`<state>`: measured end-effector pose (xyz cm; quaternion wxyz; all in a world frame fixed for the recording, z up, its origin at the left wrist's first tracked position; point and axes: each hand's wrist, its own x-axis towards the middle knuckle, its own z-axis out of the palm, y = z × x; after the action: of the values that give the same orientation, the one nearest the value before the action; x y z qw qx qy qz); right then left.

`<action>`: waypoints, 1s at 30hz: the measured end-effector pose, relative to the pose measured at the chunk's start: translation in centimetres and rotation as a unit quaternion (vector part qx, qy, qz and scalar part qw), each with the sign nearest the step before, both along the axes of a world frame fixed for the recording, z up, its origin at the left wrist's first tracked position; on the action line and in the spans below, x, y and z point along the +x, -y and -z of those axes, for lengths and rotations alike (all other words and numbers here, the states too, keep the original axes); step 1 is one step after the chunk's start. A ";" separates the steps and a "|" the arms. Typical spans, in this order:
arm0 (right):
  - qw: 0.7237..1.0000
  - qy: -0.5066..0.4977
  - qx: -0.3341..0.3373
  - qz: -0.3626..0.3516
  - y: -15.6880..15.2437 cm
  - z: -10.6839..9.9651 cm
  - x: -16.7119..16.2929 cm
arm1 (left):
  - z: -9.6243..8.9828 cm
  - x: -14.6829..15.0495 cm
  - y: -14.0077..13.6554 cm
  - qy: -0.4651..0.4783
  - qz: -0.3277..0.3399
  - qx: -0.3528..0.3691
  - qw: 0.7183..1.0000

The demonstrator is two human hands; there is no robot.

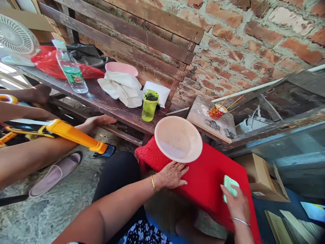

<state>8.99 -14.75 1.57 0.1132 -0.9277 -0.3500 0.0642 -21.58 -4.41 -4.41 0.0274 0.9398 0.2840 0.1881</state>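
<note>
Seen from a camera on a person's head, a low table covered in red cloth fills the area from the centre toward 5 o'clock. Just off centre, toward 4 o'clock, a pale pink basin sits on the table's far end, with what looks like a little water in the bottom.

At 4 o'clock, farther out, the person's right hand is closed around a mint-green block, perhaps a sponge, low over the red cloth. The hand is slightly blurred, so I cannot tell how hard the block presses. At 6 o'clock, the left hand lies palm down, fingers spread, holding nothing that shows. Its fingertips are at the basin's near rim; whether they touch it is unclear.

The step in hand seems to be working the green block across the cloth while the left hand steadies the near edge. As I judge it, the next move calls for a firm grip on the block, a flat, even stroke, and care not to jolt the basin.

Toward 10 o'clock, a dark wooden bench holds a green cup, a crumpled white cloth and a clear bottle. A brick wall rises at 1 o'clock. Another person's bare leg reaches in from 9 o'clock.
</note>
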 end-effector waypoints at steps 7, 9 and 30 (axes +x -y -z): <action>0.978 -0.006 0.002 -0.209 -4.0 1.7 -10.6 | 0.5 0.0 0.1 0.005 0.001 0.024 1.000; 0.986 -0.001 0.000 -0.169 -1.8 1.8 -6.4 | 0.5 0.0 0.0 0.002 0.005 0.018 1.000; 0.995 -0.030 0.033 -0.086 5.1 1.5 -1.3 | -0.3 0.0 0.3 -0.011 0.001 0.005 1.000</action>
<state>7.67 -19.82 0.04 0.1480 -0.8874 -0.4272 0.0900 -21.59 -4.72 -4.08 0.0195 0.9423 0.2821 0.1793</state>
